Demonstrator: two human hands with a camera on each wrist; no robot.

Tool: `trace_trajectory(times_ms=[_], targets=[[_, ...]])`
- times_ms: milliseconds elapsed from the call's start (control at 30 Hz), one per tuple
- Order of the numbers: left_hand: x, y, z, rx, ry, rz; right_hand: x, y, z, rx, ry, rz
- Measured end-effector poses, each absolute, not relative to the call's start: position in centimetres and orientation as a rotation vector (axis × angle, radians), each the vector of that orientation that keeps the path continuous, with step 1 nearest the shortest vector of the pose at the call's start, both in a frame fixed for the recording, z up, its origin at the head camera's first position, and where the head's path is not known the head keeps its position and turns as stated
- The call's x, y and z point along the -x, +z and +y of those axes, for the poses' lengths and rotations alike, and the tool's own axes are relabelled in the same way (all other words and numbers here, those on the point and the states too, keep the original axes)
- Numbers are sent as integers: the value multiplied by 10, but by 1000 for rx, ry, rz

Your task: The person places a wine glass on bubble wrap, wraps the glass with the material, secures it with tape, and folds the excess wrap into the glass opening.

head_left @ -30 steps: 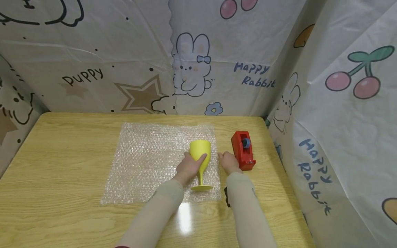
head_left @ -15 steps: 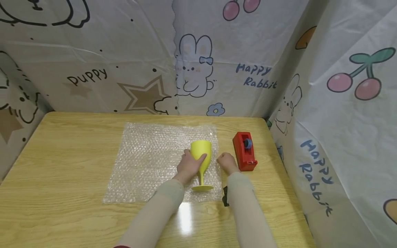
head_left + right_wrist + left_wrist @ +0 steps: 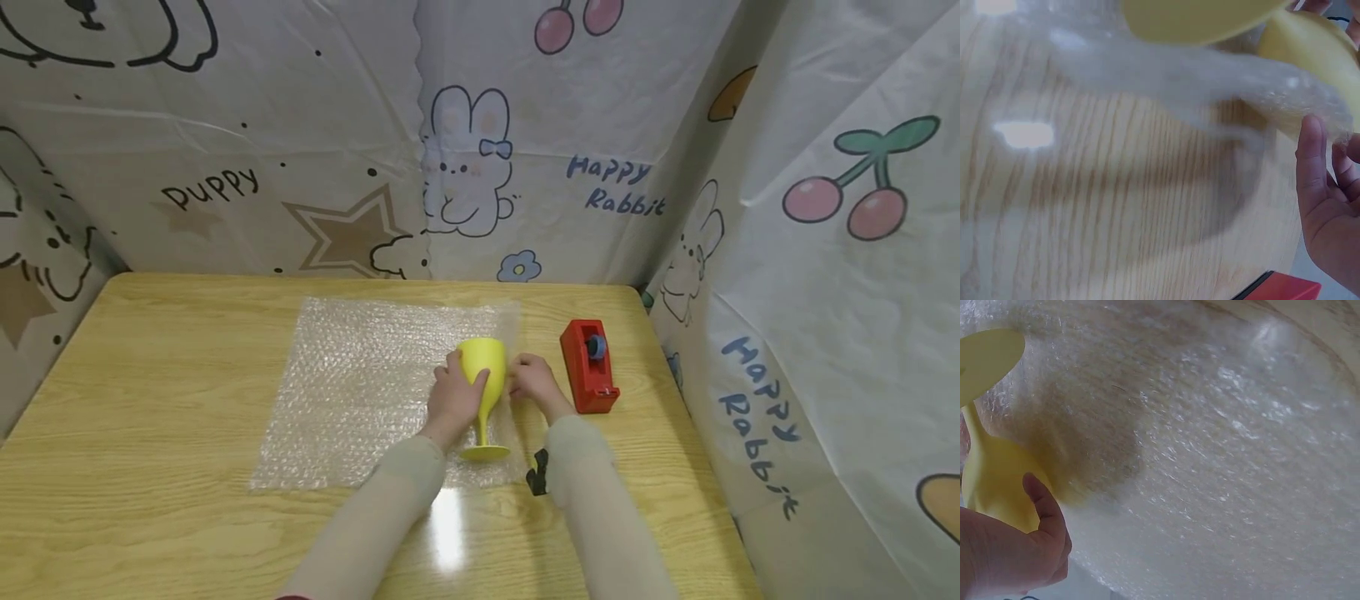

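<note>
A yellow plastic goblet [image 3: 480, 360] lies on a sheet of bubble wrap [image 3: 352, 383], near the sheet's right edge, its foot toward me. My left hand [image 3: 453, 402] holds the goblet's bowl from the left; in the left wrist view its thumb lies along the yellow bowl [image 3: 1000, 481]. On the other side, my right hand [image 3: 537, 383] pinches the right edge of the wrap. The right wrist view shows that edge of bubble wrap [image 3: 1210, 75] raised off the table beside the goblet, partly blurred, with the right thumb [image 3: 1312, 156] against it.
A red tape dispenser [image 3: 588, 367] with a blue roll stands just right of the right hand. The wooden table [image 3: 172, 400] extends left of the wrap. Printed sheets [image 3: 300, 150] hang along the back and sides. A black wrist device [image 3: 537, 473] sits at the right cuff.
My right hand has moved left toward the goblet, bringing the wrap's right edge up and inward. The left hand keeps its hold, with the goblet shifted very slightly left.
</note>
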State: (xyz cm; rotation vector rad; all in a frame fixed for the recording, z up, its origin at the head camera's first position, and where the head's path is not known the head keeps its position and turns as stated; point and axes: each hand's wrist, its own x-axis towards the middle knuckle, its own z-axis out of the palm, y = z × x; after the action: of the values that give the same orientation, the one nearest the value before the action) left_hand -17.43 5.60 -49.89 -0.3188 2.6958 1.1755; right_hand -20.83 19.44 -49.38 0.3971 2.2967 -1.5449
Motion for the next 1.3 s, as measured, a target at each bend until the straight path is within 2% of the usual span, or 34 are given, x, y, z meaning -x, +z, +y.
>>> trace_trajectory(times_ms=[333,933,1300], targets=[[169,-498,48,287,1142,2736,212,-487,181,-479,-1664,2106],[164,-495,49,327,1140,2730,214,-486,176,-410,-1687,2100],[164,-497,36,388,1384,2585,208,-475,184,-422,-1740,2054]])
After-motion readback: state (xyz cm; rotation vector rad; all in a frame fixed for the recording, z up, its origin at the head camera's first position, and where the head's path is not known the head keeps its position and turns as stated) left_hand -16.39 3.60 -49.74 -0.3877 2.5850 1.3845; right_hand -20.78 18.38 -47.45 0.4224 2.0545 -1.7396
